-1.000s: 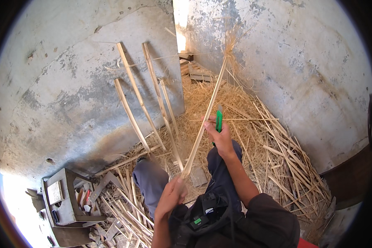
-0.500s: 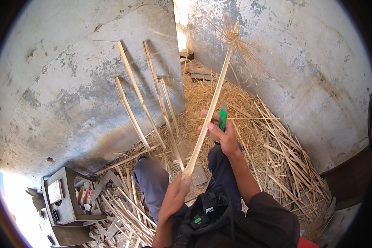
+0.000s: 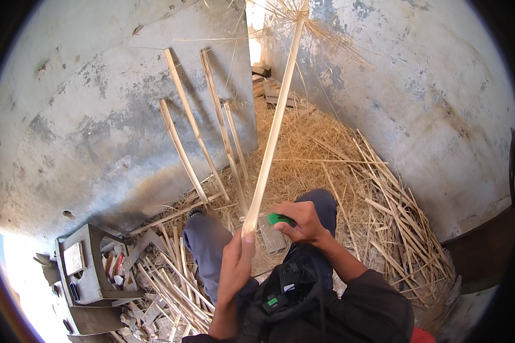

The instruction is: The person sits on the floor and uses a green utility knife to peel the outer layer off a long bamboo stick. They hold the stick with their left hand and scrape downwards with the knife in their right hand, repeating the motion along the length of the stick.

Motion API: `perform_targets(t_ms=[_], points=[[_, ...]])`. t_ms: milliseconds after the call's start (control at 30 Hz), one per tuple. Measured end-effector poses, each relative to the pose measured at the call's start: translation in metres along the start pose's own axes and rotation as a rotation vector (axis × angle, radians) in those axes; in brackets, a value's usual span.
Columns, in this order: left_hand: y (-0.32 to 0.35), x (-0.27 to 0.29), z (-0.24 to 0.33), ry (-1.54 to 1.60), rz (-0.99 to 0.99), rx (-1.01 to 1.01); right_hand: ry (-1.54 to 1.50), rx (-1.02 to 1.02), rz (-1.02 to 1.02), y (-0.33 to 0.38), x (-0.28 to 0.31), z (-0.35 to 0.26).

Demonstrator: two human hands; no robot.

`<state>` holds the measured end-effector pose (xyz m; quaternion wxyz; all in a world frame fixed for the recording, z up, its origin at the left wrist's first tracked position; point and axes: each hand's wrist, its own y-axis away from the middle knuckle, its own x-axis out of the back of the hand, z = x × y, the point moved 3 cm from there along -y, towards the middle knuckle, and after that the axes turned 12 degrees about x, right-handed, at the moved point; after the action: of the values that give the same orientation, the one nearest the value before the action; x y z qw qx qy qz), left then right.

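Observation:
My left hand (image 3: 236, 260) grips the near end of a long pale bamboo strip (image 3: 276, 128), thumb pressed along it. The strip slants up and away between my knees, and a tuft of thin curled shavings (image 3: 303, 18) clings around its far end. In my right hand (image 3: 304, 220) is a green utility knife (image 3: 280, 219), fingers closed round its handle. Its blade end points left, close to the strip just above my left hand; whether the blade touches the strip I cannot tell.
Several bamboo strips (image 3: 191, 123) lean on the grey wall (image 3: 97, 131) at left. Fine shavings (image 3: 309, 134) cover the floor ahead. Piles of cut strips lie at right (image 3: 397, 223) and lower left (image 3: 174, 283), beside an upturned stool (image 3: 91, 280) with odds and ends inside.
My right hand has let go of the strip's middle and come down near my left hand, turning the knife leftward. The strip's far end has swung left and higher in view.

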<state>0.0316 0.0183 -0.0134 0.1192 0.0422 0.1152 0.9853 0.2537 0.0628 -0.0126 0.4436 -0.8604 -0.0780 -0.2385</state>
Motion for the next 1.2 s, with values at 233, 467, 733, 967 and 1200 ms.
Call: perform_targets(t_ms=[233,467,733,967,1200], points=[[0.007,-0.007,0.016,-0.077,0.075,-0.075,-0.001,0.044,0.017,-0.003,-0.002,-0.005],[0.003,-0.013,0.006,0.085,-0.073,-0.018,-0.037,0.107,0.035,-0.006,-0.003,-0.007],[0.017,-0.014,0.03,-0.255,0.127,-0.059,0.119,0.065,0.07,-0.009,-0.002,-0.018],[0.018,-0.013,0.023,-0.319,0.187,-0.043,0.192,0.073,0.075,-0.01,0.003,-0.011],[0.05,-0.027,0.011,-0.411,0.048,-0.078,0.339,-0.261,0.455,0.004,0.043,0.071]])
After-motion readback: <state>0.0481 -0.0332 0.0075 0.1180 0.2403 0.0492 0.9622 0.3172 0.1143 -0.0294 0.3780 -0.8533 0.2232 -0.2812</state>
